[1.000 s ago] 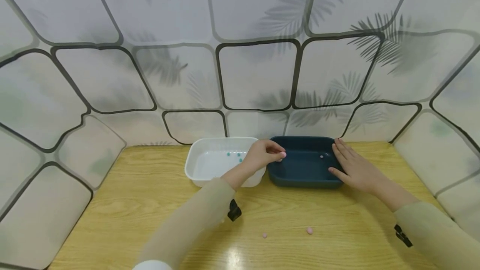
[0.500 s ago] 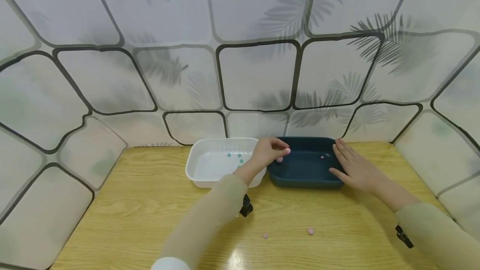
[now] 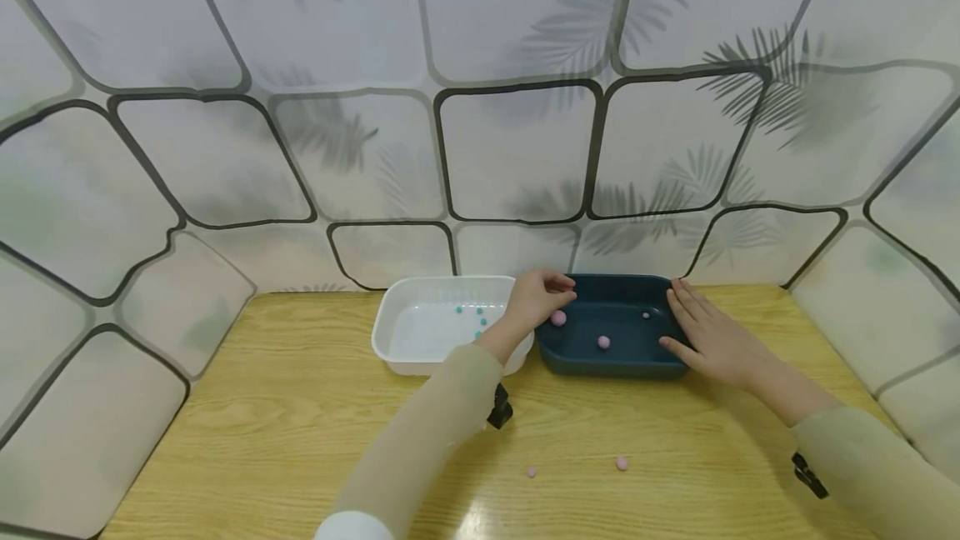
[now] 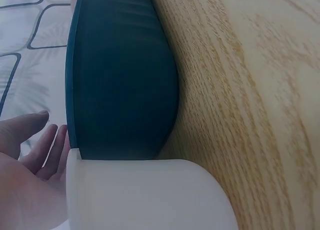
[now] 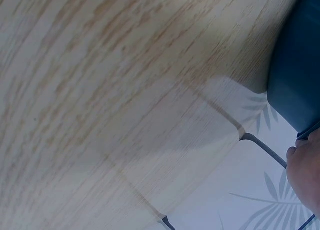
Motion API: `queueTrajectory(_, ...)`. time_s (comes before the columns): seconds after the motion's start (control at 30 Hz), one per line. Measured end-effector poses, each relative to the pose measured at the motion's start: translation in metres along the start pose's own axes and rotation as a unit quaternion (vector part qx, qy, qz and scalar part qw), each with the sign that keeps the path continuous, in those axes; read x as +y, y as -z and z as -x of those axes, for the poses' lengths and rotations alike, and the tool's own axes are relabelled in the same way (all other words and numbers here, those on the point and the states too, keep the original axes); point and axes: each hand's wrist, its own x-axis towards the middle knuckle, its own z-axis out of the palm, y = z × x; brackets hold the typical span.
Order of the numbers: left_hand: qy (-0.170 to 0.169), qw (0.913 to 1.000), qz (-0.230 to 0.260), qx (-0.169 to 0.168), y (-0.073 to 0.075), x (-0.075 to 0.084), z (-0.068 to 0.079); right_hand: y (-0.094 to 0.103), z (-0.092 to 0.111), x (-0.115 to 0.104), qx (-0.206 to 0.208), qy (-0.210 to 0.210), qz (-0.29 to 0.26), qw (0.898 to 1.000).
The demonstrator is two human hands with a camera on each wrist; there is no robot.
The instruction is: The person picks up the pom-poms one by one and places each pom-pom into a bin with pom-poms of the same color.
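My left hand (image 3: 534,300) hovers over the left end of the dark blue tray (image 3: 585,367), holding nothing. In the left wrist view its thumb and fingers (image 4: 45,155) are apart. Inside the tray are a pink ball (image 3: 603,342), another pink ball (image 3: 558,318) near the left wall, and a smaller pink bead (image 3: 646,315) toward the right. My right hand (image 3: 711,338) rests on the tray's right rim with fairly straight fingers; only its edge (image 5: 305,172) shows in the right wrist view.
A white tray (image 3: 405,363) stands against the blue one's left side, with several teal beads (image 3: 480,312) inside. Two pink balls, a small one (image 3: 532,472) and a larger one (image 3: 622,463), lie on the wooden table (image 3: 285,407) in front. A patterned backdrop (image 3: 517,157) rises behind.
The pink ball that my left hand pinched has been let go and now lies in the blue tray. That hand first moved slightly right. My right hand stays on the rim.
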Motion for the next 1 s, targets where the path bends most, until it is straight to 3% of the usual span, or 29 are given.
queueTrajectory(0.2,0.000,0.9999,0.011,-0.009,0.003,0.002,0.005,0.001,0.002,0.001,0.001,-0.001,-0.003,1.000)
queueTrajectory(0.5,0.005,0.9968,0.060,-0.053,0.007,0.001,0.021,0.000,0.003,0.001,0.001,-0.002,-0.009,1.000)
queueTrajectory(0.7,-0.014,0.9953,0.052,-0.080,0.014,-0.001,0.037,-0.001,0.005,0.001,0.020,0.007,-0.016,1.000)
queueTrajectory(1.0,-0.022,0.9912,0.074,-0.108,0.025,-0.008,0.063,0.004,0.003,-0.003,-0.001,0.000,-0.011,1.000)
